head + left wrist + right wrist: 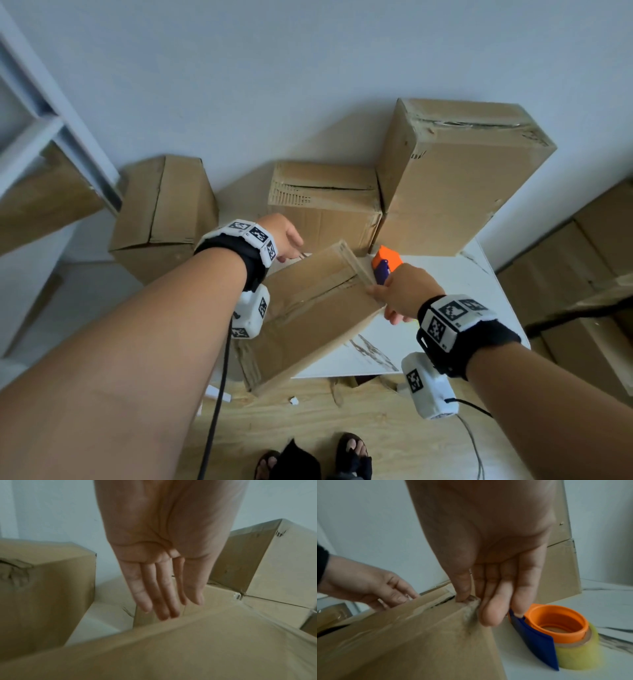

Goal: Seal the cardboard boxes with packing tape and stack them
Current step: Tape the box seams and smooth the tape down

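A brown cardboard box (308,308) lies tilted on the near corner of the white table (445,329), overhanging the edge, with clear tape along its top seam. My left hand (284,236) reaches over the box's far edge with straight fingers (164,601) lying down the far side. My right hand (400,294) holds the box's right corner, with the thumb (462,595) pressing on top and the fingers down the side face. An orange and blue tape dispenser (556,626) with a yellowish roll stands on the table just beyond that hand.
More cardboard boxes crowd the back of the table: a tall one (455,178) and a lower one (325,202). Another box (164,212) stands at the left and a pile (582,274) at the right. A white shelf frame (51,137) stands far left. My feet (352,448) are on the wooden floor.
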Motion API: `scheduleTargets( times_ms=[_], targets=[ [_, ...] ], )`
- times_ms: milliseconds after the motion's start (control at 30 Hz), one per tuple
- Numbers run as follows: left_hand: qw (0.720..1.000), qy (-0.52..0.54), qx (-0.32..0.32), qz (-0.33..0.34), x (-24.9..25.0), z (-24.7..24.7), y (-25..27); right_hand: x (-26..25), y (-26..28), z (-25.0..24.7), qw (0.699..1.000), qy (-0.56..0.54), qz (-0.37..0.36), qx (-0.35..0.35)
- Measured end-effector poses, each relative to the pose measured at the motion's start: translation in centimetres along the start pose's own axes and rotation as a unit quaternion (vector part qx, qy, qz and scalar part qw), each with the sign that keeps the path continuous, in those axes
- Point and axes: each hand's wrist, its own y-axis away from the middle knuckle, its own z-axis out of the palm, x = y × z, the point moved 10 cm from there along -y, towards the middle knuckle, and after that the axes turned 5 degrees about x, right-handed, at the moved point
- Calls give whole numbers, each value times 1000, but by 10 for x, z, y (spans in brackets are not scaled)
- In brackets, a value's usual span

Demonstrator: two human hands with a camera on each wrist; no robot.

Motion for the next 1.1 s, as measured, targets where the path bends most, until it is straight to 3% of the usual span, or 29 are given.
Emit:
scheduleTargets(
  times_ms=[167,300,400,467,600,800,967,1100],
  targets=[
    [990,-126,38,-58,-41,-31,8,14,3,6,996,-71,33,-44],
    [986,-77,19,-147,-84,-28,21,11,3,-2,993,-112,37,-4],
    [976,84,-29,-196,-96,0,30,3,1,4,987,-161,24,-10],
    [969,143,-31,-199,-91,7,33,0,1,7,981,-189,26,-19],
    [965,156,-40,-206,-84,-3,43,-14,6,-31,984,-176,8,29],
    [966,181,-33,-182,-67,-76,59,-59,17,-116,976,-173,-70,109],
    [960,238,58,-134,-41,-151,56,-93,32,-186,947,-187,-147,216],
    [948,273,103,-126,-31,-160,25,-123,24,-209,945,-79,-162,272]
  ],
)
